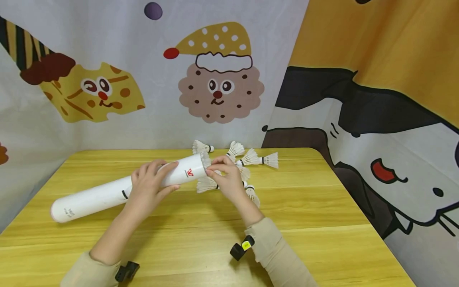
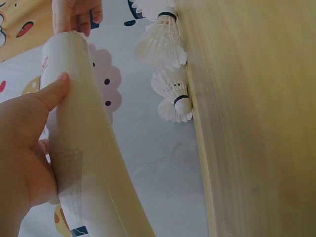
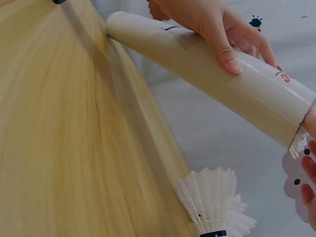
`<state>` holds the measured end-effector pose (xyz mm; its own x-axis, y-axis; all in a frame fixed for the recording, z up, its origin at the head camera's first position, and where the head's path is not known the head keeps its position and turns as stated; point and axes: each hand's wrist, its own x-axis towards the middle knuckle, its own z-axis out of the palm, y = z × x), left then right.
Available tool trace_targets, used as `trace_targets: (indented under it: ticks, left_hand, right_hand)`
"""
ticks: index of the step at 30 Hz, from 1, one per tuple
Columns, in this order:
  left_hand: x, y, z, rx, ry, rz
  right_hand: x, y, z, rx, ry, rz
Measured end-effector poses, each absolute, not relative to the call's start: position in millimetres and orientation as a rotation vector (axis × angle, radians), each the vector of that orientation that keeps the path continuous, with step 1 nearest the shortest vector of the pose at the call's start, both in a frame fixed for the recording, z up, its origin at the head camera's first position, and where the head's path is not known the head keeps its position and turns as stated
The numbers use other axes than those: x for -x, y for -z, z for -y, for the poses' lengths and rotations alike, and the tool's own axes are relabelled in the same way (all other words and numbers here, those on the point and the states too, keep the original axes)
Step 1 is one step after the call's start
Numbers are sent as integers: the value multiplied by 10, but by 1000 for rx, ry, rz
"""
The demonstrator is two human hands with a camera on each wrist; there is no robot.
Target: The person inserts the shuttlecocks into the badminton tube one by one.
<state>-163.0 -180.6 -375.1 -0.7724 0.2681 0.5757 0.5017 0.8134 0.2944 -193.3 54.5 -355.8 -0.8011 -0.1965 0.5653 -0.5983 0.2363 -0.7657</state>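
Observation:
A white shuttlecock tube (image 1: 94, 196) slants across the table, its left end low at the tabletop and its mouth raised to the right. My left hand (image 1: 148, 186) grips it around the middle, thumb along the near side. White feathers of a shuttlecock (image 1: 205, 158) stick out of the mouth. With thumb and fingertips my right hand (image 1: 228, 178) pinches at that feather edge, right at the rim. In the right wrist view the feathers show below the rim beside the fingers; the shuttlecock's cork is hidden inside the tube.
Several loose shuttlecocks lie behind and beneath the mouth, among them one at the back (image 1: 202, 147), one at the right (image 1: 269, 160) and one near the right wrist (image 1: 252, 195). The wooden table (image 1: 315, 223) ends at a patterned cloth (image 1: 143, 131).

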Motion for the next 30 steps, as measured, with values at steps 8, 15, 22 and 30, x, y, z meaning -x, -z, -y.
trace_targets:
  ticks: [8,15,22,30]
  left_hand:
    - [1633,3755,1809,567,595,2468]
    - [1640,3760,1810,573,592,2464]
    - [1635,3766,1804,584,594,2475]
    - [1629,3777,1813,588,596,2480]
  right_hand:
    - [2022,3586,-544,-765,-1655,2193]
    - [2276,3871,-546,-765,-1714,2185]
    - [2215,3746,-522,-805,-1713,2222]
    - [2101,3523,-486,-841,-1648,2329]
